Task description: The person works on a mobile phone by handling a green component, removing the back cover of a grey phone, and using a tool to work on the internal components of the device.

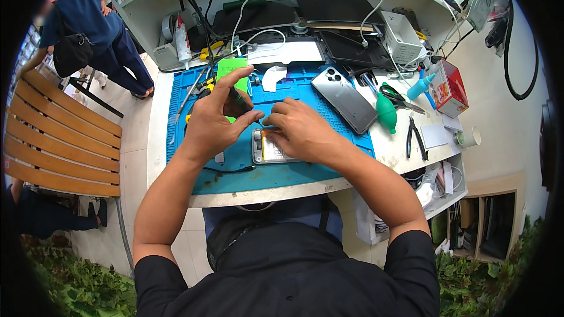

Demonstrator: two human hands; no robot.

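Centre: blue mat (pixel 226 184) on white desk (pixel 158 147); left: wooden bench (pixel 64 181). Left hand (pixel 212 116), thumb and forefinger spread, holds tool (pixel 238 104); right hand (pixel 298 128) curls over opened phone (pixel 258 147), hold unclear.

Black shirt (pixel 288 276), short sleeves (pixel 160 282)

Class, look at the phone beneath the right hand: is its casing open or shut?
Open: the phone shows its bare interior, with a pale battery exposed.

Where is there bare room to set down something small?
The front strip of the blue mat is bare, nearer than the opened phone and dark cable. So is the white desk between mat, green bulb and pliers. The back is crowded with dark panels and a white box.
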